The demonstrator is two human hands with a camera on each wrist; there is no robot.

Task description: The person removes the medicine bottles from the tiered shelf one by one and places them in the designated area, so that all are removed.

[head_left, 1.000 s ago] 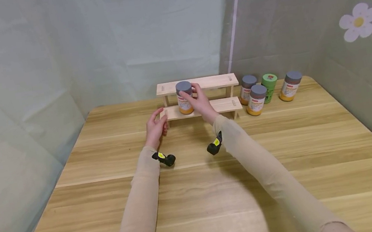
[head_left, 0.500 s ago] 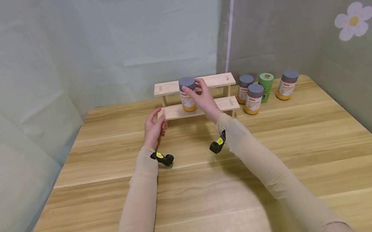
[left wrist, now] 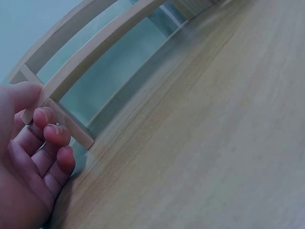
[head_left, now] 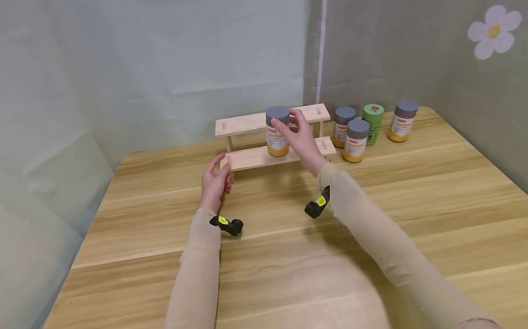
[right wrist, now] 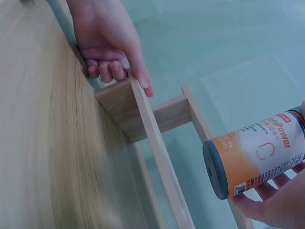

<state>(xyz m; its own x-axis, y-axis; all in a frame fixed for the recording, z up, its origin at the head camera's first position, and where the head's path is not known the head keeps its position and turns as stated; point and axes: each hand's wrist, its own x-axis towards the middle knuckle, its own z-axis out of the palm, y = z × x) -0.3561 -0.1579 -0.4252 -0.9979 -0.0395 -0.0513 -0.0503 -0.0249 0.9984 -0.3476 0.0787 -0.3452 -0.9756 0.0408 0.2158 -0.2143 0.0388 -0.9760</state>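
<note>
The jar (head_left: 279,138) you grip in your right hand (head_left: 302,139) has drifted rightward along the lower shelf of the rack (head_left: 253,158), held just above it, while your left hand (head_left: 214,182) stays clasped on the rack's left end.

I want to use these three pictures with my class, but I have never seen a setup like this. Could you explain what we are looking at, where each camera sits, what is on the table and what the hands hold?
No machine here: a person works with two bare hands, wearing three cameras. The wide picture comes from the head; the two close ones come from small black cameras strapped to the wrists. On the wooden table stands a two-step wooden rack. The right hand holds an orange bottle with a grey cap at the rack. The left hand grips the rack's left end. Beside the rack, on the right, stand three more orange bottles and a green one.
</note>
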